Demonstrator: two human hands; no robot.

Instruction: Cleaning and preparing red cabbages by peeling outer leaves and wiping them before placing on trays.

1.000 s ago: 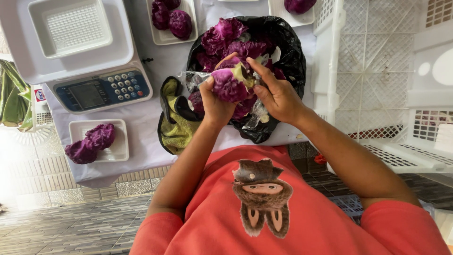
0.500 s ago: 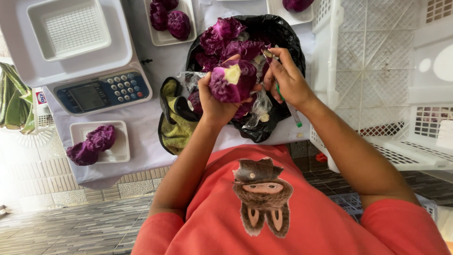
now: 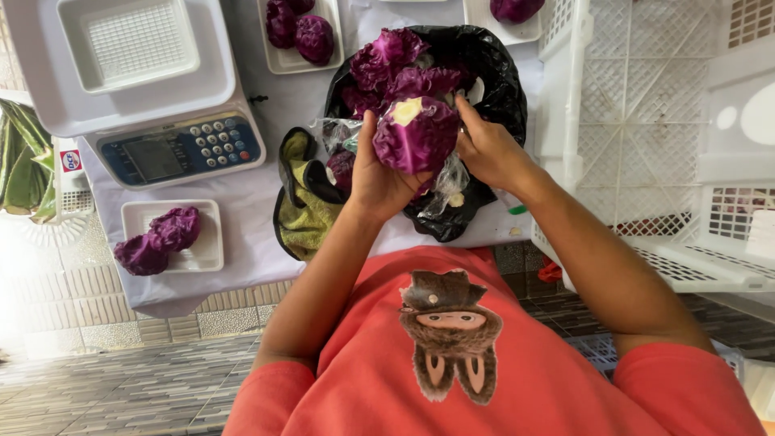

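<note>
A purple cabbage [image 3: 416, 133] is held between the left hand [image 3: 373, 173] and right hand [image 3: 484, 149], fingers wrapped around its sides. It looks firm, round and fairly light. It is best gripped by both sides, above the black bag [image 3: 492, 64].

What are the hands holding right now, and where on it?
Both hands cup one small red cabbage: the left hand at its left side, the right hand at its right side, cut stem facing up.

Purple cabbage head [image 3: 416, 136], pale stem-end up, above bag.

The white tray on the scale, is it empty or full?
Empty: the white tray on the scale shows only its bare ribbed bottom.
</note>
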